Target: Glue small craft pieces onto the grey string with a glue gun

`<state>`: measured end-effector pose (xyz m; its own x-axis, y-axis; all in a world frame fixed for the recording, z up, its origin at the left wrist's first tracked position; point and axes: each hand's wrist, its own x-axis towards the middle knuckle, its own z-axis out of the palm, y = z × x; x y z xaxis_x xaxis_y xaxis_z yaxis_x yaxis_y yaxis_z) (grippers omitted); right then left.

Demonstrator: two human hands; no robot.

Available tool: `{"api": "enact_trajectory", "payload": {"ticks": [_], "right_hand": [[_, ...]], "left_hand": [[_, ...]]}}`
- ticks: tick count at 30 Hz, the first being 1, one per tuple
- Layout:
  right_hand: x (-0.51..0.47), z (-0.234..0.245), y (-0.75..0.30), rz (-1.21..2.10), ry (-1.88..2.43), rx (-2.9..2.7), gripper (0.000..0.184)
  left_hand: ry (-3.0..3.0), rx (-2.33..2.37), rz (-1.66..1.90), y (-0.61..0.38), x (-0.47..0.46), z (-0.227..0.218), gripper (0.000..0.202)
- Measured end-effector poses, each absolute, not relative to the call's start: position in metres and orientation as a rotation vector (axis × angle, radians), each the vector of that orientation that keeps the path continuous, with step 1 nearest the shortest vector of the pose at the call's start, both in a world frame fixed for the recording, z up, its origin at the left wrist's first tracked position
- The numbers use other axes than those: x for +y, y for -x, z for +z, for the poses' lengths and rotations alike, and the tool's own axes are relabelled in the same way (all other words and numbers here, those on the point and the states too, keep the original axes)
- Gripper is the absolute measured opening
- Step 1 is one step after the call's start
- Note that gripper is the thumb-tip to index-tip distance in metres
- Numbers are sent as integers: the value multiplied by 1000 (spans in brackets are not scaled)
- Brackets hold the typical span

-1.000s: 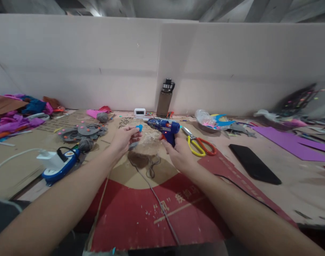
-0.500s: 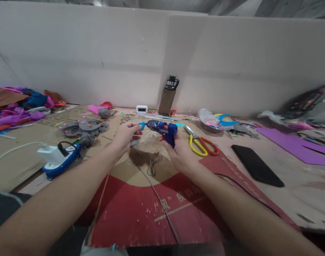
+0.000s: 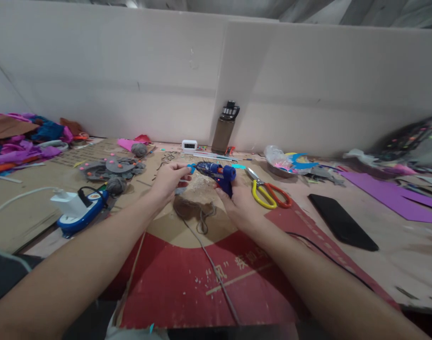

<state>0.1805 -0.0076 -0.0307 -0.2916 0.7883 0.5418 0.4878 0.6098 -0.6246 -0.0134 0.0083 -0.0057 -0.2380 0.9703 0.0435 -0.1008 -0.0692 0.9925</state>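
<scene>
Film of crumpled clear plastic (image 3: 272, 154) and pink pieces (image 3: 282, 165) lie in a shallow metal bowl (image 3: 283, 173) right of centre; a smoky-brown bottle (image 3: 223, 134) stands at upper centre. Mid-frame, fingers of the right hand (image 3: 239, 199) wrap a blue glue gun (image 3: 213, 169), its smudged nozzle end just beside a small bright-blue piece (image 3: 191, 168) pinched by the left hand (image 3: 171, 177).

On my feed a pale wall (image 3: 131, 56) stands across twelve o'clock, a vertical seam (image 3: 221, 56) near its middle. Over its top I see grey beams (image 3: 304, 8) at one, a bright light (image 3: 131, 4) at eleven; a pinkish table (image 3: 400, 264) spreads toward four.
</scene>
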Motion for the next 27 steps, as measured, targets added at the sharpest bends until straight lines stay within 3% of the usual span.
{"api": "enact_trajectory", "payload": {"ticks": [27], "right_hand": [[-8, -29, -180, 376, 1050, -1987, 37]], "left_hand": [[-1080, 1264, 1447, 14, 9, -7, 17]]}}
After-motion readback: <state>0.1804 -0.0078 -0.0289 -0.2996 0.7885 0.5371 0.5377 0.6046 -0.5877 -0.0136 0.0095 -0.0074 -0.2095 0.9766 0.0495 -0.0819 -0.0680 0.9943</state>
